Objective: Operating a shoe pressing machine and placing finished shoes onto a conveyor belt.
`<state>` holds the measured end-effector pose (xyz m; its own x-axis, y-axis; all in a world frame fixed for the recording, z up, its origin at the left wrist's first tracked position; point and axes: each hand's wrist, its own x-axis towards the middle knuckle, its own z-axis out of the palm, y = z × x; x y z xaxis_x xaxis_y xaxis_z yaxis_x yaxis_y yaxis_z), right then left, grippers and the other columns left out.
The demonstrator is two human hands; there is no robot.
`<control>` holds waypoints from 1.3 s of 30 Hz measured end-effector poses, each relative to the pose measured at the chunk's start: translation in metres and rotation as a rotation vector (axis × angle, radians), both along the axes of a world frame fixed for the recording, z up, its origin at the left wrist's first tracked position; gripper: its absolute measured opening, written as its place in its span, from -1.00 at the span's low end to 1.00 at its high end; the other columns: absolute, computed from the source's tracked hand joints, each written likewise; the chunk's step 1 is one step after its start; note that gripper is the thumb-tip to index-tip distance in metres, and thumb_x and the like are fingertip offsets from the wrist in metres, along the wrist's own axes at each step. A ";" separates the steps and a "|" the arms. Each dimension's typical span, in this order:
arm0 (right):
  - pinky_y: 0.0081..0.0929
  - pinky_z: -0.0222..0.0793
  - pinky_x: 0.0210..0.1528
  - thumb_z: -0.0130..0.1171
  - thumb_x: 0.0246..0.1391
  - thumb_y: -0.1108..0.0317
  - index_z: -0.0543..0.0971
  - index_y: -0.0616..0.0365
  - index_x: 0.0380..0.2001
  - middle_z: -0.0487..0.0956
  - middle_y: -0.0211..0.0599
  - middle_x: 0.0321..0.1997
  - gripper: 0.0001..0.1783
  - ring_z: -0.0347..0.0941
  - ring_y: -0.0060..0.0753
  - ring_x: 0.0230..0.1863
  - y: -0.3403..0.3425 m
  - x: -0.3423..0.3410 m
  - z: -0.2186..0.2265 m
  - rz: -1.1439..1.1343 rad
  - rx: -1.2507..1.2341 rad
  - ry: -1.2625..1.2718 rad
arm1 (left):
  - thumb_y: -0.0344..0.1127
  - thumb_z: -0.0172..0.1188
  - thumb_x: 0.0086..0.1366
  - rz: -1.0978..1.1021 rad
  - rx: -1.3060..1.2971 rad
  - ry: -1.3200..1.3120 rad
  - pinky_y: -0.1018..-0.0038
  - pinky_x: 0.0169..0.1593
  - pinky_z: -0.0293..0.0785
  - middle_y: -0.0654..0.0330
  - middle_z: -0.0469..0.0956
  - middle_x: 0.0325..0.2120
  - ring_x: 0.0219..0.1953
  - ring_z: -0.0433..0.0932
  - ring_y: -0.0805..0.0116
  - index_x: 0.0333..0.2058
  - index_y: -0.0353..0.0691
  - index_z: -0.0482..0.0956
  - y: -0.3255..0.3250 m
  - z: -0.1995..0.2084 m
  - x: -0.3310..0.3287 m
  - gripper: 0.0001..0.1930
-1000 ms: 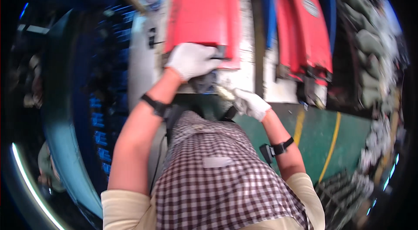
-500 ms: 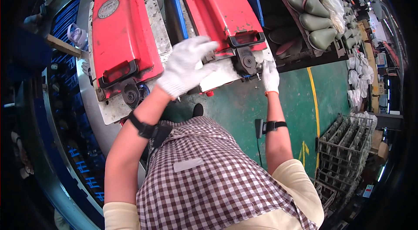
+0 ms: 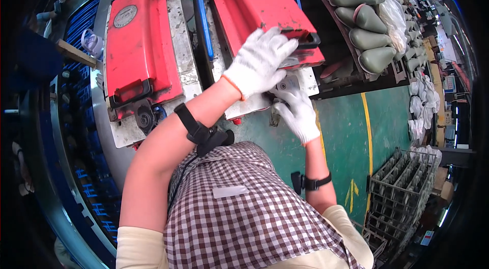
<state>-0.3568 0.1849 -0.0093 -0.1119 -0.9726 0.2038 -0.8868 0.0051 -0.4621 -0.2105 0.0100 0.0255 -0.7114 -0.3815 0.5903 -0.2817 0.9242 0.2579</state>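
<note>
My left hand [image 3: 259, 61], in a white glove, is closed at the front of the right red machine cover [image 3: 260, 1]. Its fingers lap over the left part of the black handle [image 3: 309, 41], and the thumb reaches below the front edge. That edge stands slightly raised above the pale base plate [image 3: 307, 79]. Just in front of the plate, my gloved right hand [image 3: 297, 115] has bent fingers around a small dark, greyish piece [image 3: 275, 116], too hidden to name. The round black latch part [image 3: 283, 85] shows between both hands.
Another red cover [image 3: 135, 39] lies on its own plate to the left, with a blue bar [image 3: 201, 14] between. Grey-green padded shapes [image 3: 372, 17] fill a rack at the right. A metal rack cart [image 3: 400, 187] stands on the green floor.
My left hand has moved right onto the cover's handle, and the cover's front has risen slightly. My right hand has come left and nearer, from beside the latch to in front of the plate.
</note>
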 end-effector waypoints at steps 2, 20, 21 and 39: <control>-0.10 0.41 0.27 0.34 0.08 0.09 0.66 0.04 0.10 0.67 -0.09 -0.02 -0.47 0.52 0.01 0.17 -0.040 -0.020 -0.013 0.189 0.027 0.175 | -0.20 0.40 0.10 -0.018 0.016 0.082 0.07 0.28 0.39 0.01 0.55 0.06 0.20 0.49 -0.03 0.22 -0.18 0.50 -0.017 0.023 -0.007 -0.34; -0.33 0.60 -0.49 -0.01 0.38 -0.29 0.38 -0.09 0.39 0.63 -0.16 0.18 -0.28 0.70 0.11 -0.09 -0.152 -0.050 -0.052 -0.112 0.282 -1.747 | -0.07 0.14 0.47 0.168 0.488 0.410 0.35 0.47 0.19 -0.04 0.39 0.37 0.41 0.36 0.20 0.41 -0.30 0.32 -0.067 0.088 0.093 -0.35; -0.28 0.68 -0.33 0.01 0.40 -0.18 0.32 -0.08 0.45 0.58 -0.09 0.26 -0.30 0.68 0.04 0.03 -0.132 -0.035 -0.048 0.053 0.299 -1.869 | -0.08 0.09 0.51 0.216 0.718 0.516 0.35 0.47 0.19 -0.02 0.37 0.37 0.42 0.34 0.21 0.41 -0.32 0.32 -0.060 0.065 0.116 -0.37; -0.23 0.17 0.57 0.38 -0.09 0.18 0.19 0.40 0.49 0.33 0.04 0.52 0.09 0.34 -0.10 0.48 -0.079 0.163 -0.057 0.373 1.077 -1.983 | 0.11 0.61 0.04 0.522 1.120 0.859 0.39 0.30 0.40 0.13 0.57 0.11 0.17 0.53 0.33 0.32 -0.36 0.38 0.107 0.021 0.337 0.00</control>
